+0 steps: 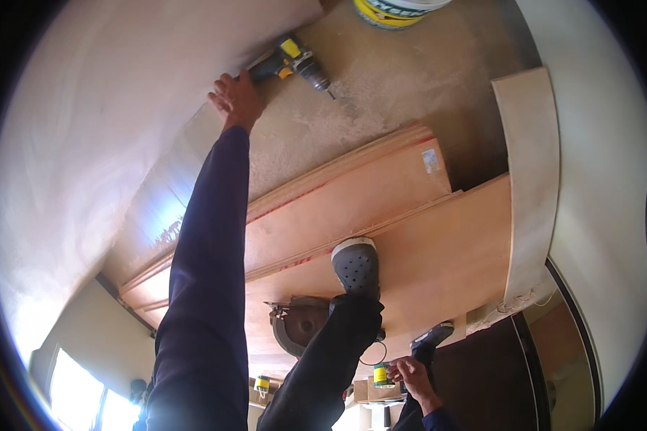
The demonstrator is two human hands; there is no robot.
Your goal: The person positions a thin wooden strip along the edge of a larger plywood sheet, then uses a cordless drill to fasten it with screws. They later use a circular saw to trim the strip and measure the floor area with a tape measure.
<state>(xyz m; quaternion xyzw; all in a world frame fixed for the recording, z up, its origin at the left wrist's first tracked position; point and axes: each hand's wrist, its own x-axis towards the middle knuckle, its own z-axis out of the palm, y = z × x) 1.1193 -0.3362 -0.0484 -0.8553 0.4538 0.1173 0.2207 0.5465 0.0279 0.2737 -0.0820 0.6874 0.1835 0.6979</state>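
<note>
My left hand [233,99] reaches up with bent fingers gripping the edge of a large pale panel [108,108]. Right beside it is a black-and-yellow cordless drill [291,61], its rear partly hidden behind the hand. Low on the right, my right hand [410,377] has its fingers closed on a small yellow-and-green container [383,376]; a thin dark loop is near it. Stacked plywood sheets [345,179] lie below the drill, with a grey clog-shod foot [356,262] on them. A circular saw [295,327] sits beside that leg.
A white-and-yellow bucket [395,14] stands at the top on the concrete floor [338,115]. A narrow pale board [528,179] lies along the right beside a white surface [597,179]. A second shoe [431,334] is near my right hand. A bright window [75,384] is at lower left.
</note>
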